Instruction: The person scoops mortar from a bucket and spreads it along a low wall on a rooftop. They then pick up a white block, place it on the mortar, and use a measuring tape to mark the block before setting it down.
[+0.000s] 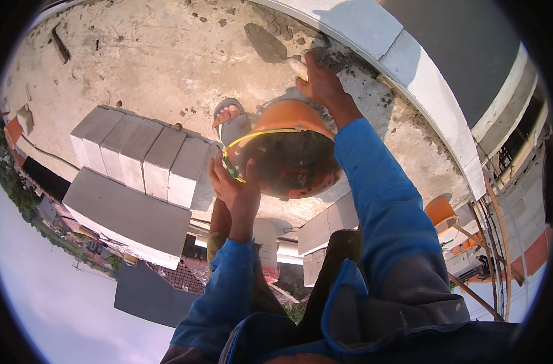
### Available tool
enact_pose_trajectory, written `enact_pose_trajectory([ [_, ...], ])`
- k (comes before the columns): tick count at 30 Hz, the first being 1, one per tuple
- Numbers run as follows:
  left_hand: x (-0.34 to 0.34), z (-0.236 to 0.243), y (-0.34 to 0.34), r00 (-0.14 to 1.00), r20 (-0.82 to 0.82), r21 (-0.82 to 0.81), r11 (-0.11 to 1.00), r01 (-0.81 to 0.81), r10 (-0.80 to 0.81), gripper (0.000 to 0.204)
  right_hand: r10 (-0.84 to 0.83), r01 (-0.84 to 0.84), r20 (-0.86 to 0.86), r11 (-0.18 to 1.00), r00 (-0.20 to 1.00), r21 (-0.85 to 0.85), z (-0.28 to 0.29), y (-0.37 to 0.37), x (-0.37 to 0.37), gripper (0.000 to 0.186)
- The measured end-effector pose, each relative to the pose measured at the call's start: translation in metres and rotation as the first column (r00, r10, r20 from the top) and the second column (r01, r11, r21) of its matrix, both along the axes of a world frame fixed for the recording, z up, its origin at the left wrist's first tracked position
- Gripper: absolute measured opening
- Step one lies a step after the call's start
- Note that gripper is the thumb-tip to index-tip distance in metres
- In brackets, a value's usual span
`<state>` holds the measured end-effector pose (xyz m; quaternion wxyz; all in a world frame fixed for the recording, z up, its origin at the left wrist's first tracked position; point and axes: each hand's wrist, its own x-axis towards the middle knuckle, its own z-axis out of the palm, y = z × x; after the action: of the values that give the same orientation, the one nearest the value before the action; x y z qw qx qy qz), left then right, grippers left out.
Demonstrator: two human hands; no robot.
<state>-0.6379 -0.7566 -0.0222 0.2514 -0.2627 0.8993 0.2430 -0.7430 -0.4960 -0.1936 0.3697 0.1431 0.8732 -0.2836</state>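
Trowel is clasped by its pale grip in the right hand, its grey blade beyond and left of that hand. Well apart, the left hand is closed on the left edge of an orange bucket, at its yellow handle. The bucket is on the concrete floor between the hands. Pale blocks lie left of the left hand.

Right hand is stretched ahead, curled; left hand nearer, fingers apparently bent

right fingers grip a trowel (orange bucket nearby).
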Motion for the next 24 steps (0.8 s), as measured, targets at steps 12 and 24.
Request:
enact_pose_trajectory([
  [12, -0.066, -0.003, 0.039, 0.972, -0.210, 0.175, 0.974, 0.141, -0.103, 0.059, -0.128, 0.130, -0.023, 0.975, 0.992, 0.183, -0.039, -0.020, -0.027, 0.059],
  [24, -0.072, -0.025, 0.007, 0.833, -0.034, 0.502, 0.730, -0.463, 0.552, 0.053, -0.079, 0.109, -0.399, 0.993, 0.914, 0.054, 0.117, 0.044, 0.081, 0.041],
])
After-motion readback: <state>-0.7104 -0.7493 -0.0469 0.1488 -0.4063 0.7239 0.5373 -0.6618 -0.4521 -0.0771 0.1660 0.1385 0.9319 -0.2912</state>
